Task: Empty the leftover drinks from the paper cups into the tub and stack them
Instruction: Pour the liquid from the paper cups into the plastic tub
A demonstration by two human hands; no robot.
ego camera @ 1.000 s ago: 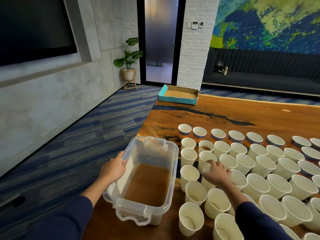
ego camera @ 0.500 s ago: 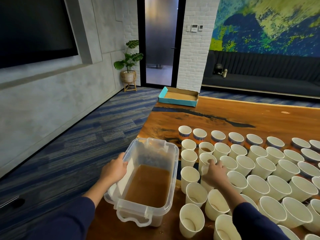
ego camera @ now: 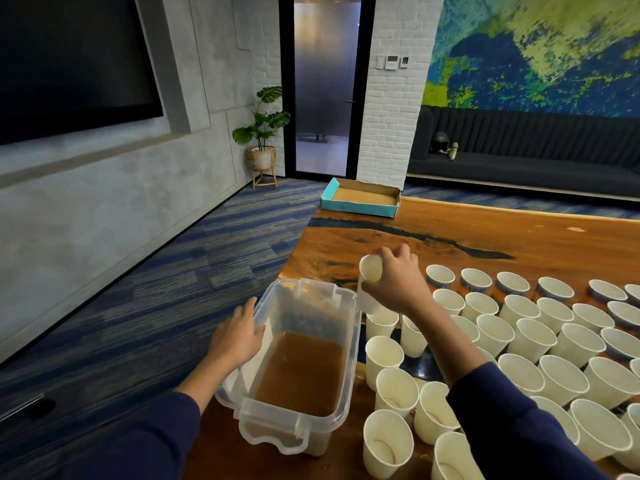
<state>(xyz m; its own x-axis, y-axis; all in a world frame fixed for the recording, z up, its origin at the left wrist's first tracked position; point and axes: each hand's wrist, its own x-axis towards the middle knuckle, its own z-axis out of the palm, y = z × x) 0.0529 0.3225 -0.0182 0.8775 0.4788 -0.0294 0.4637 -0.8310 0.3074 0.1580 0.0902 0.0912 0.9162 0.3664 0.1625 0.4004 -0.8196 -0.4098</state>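
Wood grain runs across the table (ego camera: 450,237) under my view, with blue carpet (ego camera: 173,289) to the left and a teal cardboard box (ego camera: 360,202) at the far edge. My right hand (ego camera: 394,282) grips one paper cup (ego camera: 370,284), lifted and tipped, just above the far right corner of the clear plastic tub (ego camera: 353,327). I see brown liquid (ego camera: 301,368) pooled in the tub's bottom. My left hand (ego camera: 239,334) rests on the tub's left rim, fingers fairly straight, thumb along the wall. Rows of white cups (ego camera: 530,341) stand crowded on the table right of the tub, some touching.
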